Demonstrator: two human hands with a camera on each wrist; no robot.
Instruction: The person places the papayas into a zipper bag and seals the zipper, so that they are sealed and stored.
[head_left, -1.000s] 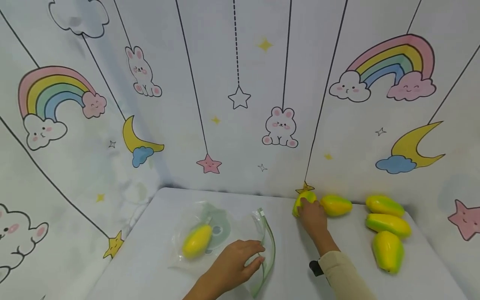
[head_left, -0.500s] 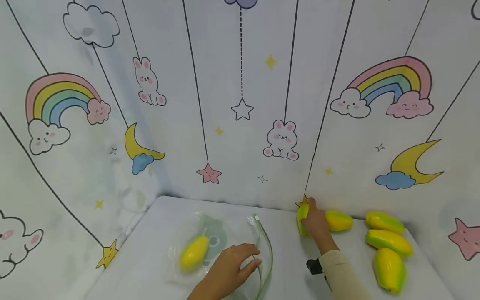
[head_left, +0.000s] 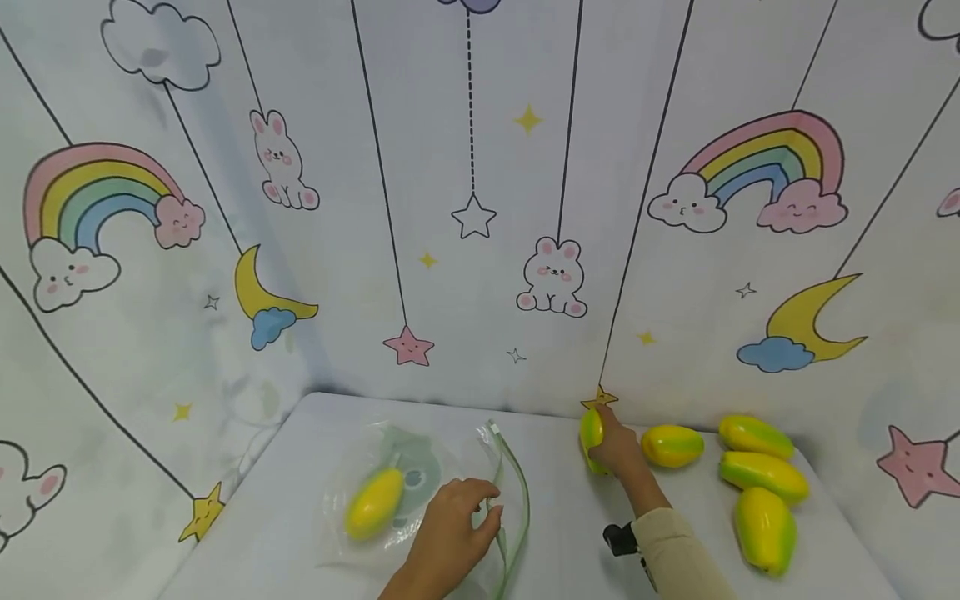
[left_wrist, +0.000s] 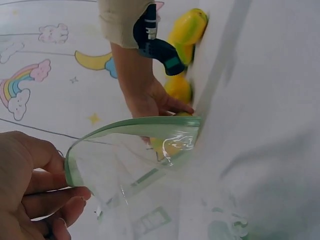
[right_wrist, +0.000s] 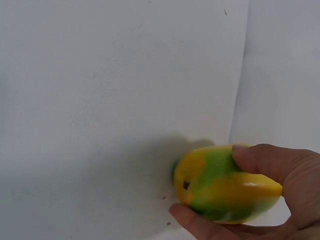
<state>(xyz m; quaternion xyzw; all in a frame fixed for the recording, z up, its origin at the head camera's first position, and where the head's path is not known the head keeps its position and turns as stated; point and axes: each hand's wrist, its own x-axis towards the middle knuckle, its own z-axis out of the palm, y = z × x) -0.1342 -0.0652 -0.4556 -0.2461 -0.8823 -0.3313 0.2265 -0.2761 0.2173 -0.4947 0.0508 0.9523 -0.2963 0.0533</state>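
My right hand (head_left: 621, 446) grips a yellow-green papaya (right_wrist: 225, 185) near the back wall, its thumb on one side and fingers on the other. In the head view that papaya stands just below a printed star. My left hand (left_wrist: 37, 187) pinches the green zip edge of a clear zip bag (left_wrist: 135, 175), whose mouth gapes in the left wrist view. On the table, the bag lies to the left with a pale green printed figure and one yellow papaya (head_left: 375, 504) inside it.
Just right of my right hand lies another papaya (head_left: 672, 446). Further right, three more papayas (head_left: 765, 472) lie close together at the table's right side. A white wall (head_left: 427, 167) with printed rainbows, moons and rabbits rises behind the white table (head_left: 262, 500).
My right hand has shifted from over the papaya to its right side, with the fruit now showing to the left of the hand. The left hand has stayed at the bag's edge. The head view tilted slightly.
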